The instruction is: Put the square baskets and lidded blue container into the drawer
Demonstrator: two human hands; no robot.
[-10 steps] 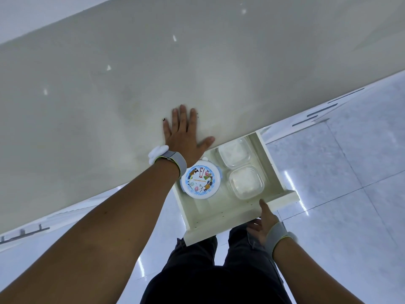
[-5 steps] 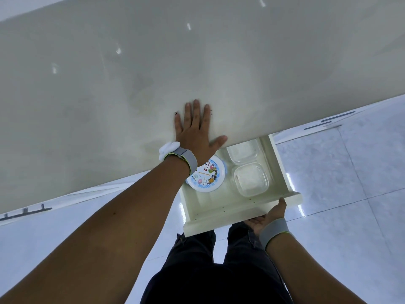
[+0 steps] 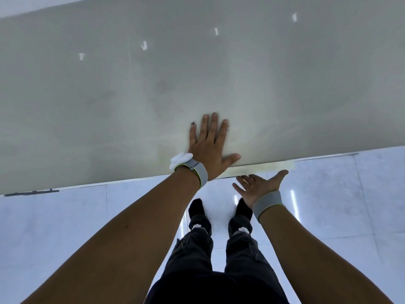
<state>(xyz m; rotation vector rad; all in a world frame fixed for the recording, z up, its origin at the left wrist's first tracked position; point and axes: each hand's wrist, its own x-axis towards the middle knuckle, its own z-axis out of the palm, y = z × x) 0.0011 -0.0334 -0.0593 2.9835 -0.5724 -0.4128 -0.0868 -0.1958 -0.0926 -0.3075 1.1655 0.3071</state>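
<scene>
The drawer (image 3: 260, 169) is pushed in under the grey table top (image 3: 153, 95); only a thin cream strip of its front shows below the table's edge. The two square baskets and the lidded blue container are hidden inside. My left hand (image 3: 209, 145) lies flat, palm down, fingers spread, on the table top just above the drawer. My right hand (image 3: 259, 186) hovers palm up with fingers apart a little in front of the drawer front, holding nothing.
The table edge runs across the view from lower left to right. Below it lies a glossy white tiled floor (image 3: 328, 194). My legs and dark shoes (image 3: 197, 210) stand close to the table. A dark handle (image 3: 32, 192) shows under the edge at far left.
The drawer, open with the baskets and blue container visible, has slid shut under the table. My right hand pushed its front in and has come off it. The left hand stayed flat.
</scene>
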